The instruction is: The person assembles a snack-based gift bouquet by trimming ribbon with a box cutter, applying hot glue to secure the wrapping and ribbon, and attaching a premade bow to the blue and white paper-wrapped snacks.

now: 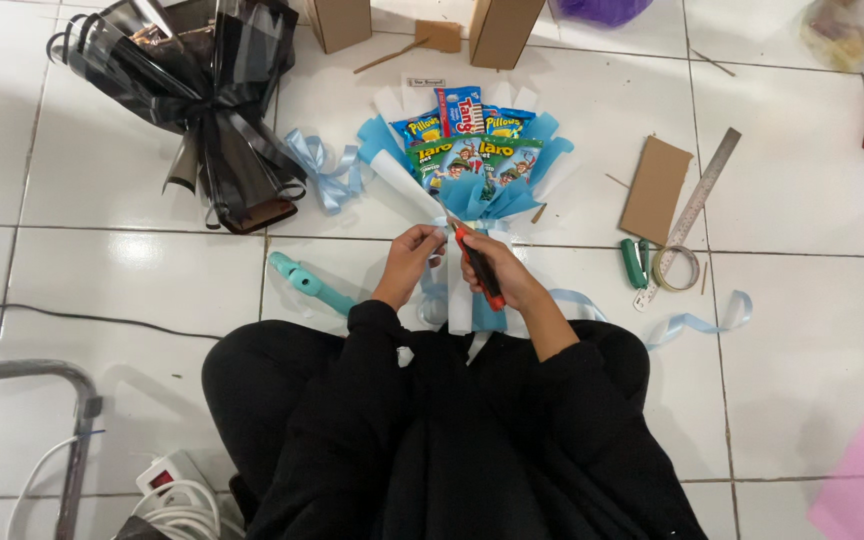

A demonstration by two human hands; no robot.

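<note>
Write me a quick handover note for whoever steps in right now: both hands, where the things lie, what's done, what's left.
Left hand: pinching the neck of the snack bouquet, just below the blue and white wrap.
Right hand: gripping a red-and-black cutter, tip at that same neck.
Done: snack packs wrapped, bouquet lying on the floor tiles.
Left: neck carries no bow; a light blue bow lies left of it, loose ribbon right, beside tape roll and ruler.

Blue, green snack packets (470, 140) in bouquet

The snack bouquet (474, 150) lies on the floor (132, 270), a wrapped bouquet (207, 100) to its left, cardboard (655, 188) and ruler (697, 200) to its right.
</note>
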